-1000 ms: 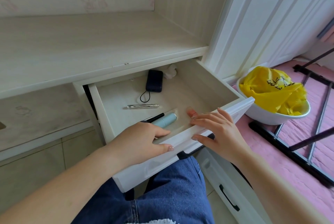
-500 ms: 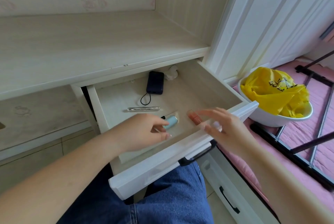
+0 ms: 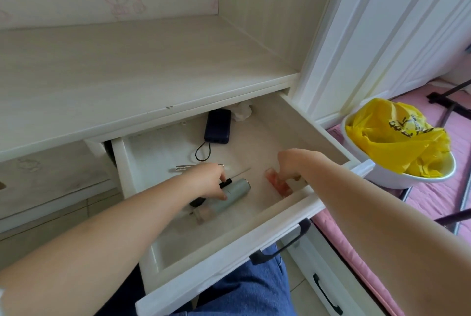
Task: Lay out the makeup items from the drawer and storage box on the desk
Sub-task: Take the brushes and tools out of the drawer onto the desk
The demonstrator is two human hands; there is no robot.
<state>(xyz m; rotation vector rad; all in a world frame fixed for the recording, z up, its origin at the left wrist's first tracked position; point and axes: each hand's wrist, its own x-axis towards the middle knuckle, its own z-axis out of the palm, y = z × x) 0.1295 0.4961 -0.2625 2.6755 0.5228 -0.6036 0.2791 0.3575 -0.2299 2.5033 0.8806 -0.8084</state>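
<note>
I see the drawer pulled out under the desk, with both hands down inside it. My left hand sits near the middle of the drawer, fingers curled around a pale green tube and a thin black pencil lying against it; the thumb presses the tube's near side. A small clear bottle lies just at the tube's 7 o'clock end. My right hand is at 3 o'clock from the tube, fingertips bent down onto a pink lipstick resting by the drawer's front right corner; whether it is truly gripped I cannot tell. At 12 o'clock from the left hand lies a silver clip, and beyond it a dark power bank with a looped cord, next to a crumpled tissue. The desk top is bare wood.
</note>
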